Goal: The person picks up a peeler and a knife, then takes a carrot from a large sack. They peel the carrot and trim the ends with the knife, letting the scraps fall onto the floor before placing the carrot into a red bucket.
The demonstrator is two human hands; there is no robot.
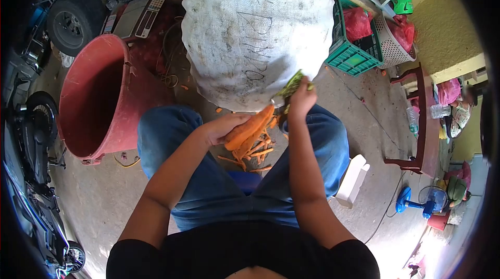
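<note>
My left hand (229,126) is closed around the thick end of a large orange carrot (254,125), which slants up to the right between my knees. Closed on a green-handled peeling tool (289,87), my right hand (301,103) is just beyond the carrot's tip. The tool's metal part (277,102) comes right up to that tip, and its exact shape is partly hidden by my fingers. Below the carrot, orange peelings (260,152) lie in a loose heap on the floor.
A bulging white sack (234,34) stands directly ahead of my knees. To the left is a large red tub (138,99), with a tyre (70,23) behind it and a motorcycle at the edge. On the right are a green crate (357,59), a wooden frame (426,122) and a blue fan (428,208).
</note>
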